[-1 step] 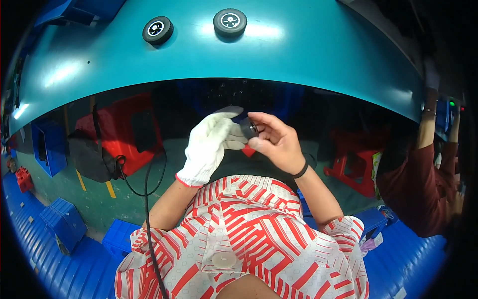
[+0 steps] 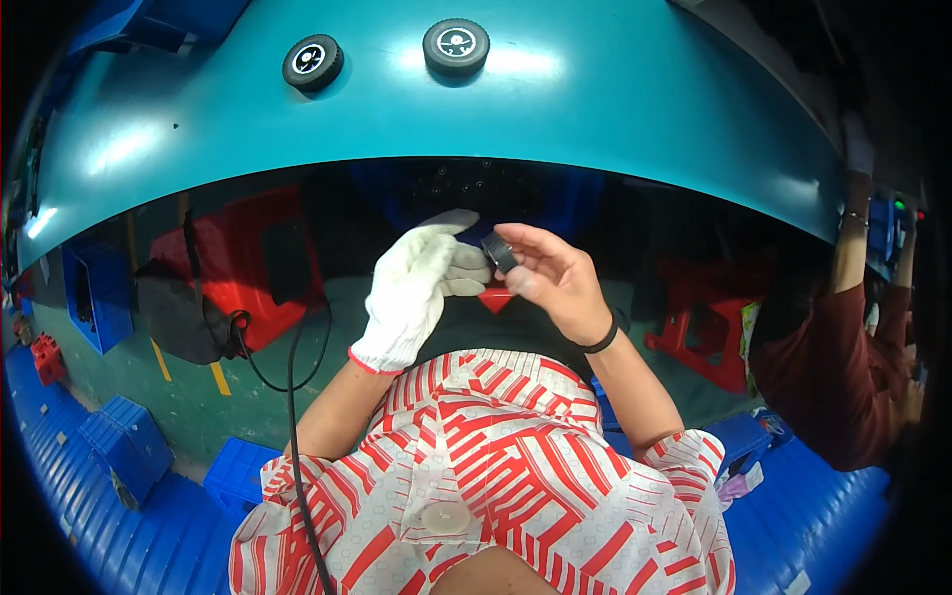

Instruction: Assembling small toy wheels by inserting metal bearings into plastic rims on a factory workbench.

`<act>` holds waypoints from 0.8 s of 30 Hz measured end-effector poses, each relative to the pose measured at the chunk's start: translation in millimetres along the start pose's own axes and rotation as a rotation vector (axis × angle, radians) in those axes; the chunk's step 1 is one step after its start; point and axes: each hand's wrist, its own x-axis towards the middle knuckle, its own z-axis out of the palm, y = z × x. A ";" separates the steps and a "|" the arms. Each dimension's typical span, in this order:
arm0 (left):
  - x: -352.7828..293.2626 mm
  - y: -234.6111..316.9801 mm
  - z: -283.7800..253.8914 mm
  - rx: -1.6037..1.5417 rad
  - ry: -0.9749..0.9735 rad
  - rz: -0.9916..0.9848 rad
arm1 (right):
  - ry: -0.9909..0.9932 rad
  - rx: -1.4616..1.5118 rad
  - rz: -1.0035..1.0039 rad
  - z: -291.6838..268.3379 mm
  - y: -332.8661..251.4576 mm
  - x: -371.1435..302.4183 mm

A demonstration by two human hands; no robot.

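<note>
My right hand [image 2: 560, 283], bare with a black band at the wrist, pinches a small black wheel [image 2: 499, 254] between thumb and fingers, just past the near edge of the table. Beside it my left hand [image 2: 415, 278] wears a white knitted glove with a red cuff. Its fingers are stretched and slightly cupped, the tips close to the wheel; whether they touch it I cannot tell. Two black wheels with white-patterned hubs lie on the teal table: one left of centre [image 2: 313, 62], the other near the middle [image 2: 456, 48].
The teal table [image 2: 248, 129] curves across the far side. Red stools [image 2: 233, 263] stand on the green floor at left and right, with a black bag [image 2: 178, 312] by the left one. A black cable [image 2: 294, 416] hangs at my left. Another person's arm [image 2: 850, 253] is at far right.
The wheel has turned a little in my right hand, showing more of its edge. My left hand has shifted very slightly to the left.
</note>
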 end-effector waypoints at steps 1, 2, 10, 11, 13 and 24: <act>0.9 -2.6 -0.4 0.077 0.046 0.026 | -0.029 0.123 0.017 -4.1 -1.4 1.3; 1.3 -4.3 -2.1 0.074 0.041 0.029 | -0.116 0.245 0.075 -10.6 2.3 1.1; -1.8 -4.0 0.2 0.158 0.101 0.012 | -0.165 0.597 0.229 -5.8 2.1 -0.1; -1.9 -4.5 -0.1 0.161 0.107 0.005 | -0.187 0.623 0.230 -6.6 3.2 0.2; -2.0 -4.5 -0.4 0.157 0.107 0.006 | -0.188 0.636 0.237 -5.7 1.2 0.7; -5.0 9.9 7.0 0.320 0.131 0.025 | 0.063 -0.659 -0.573 18.0 -88.2 12.5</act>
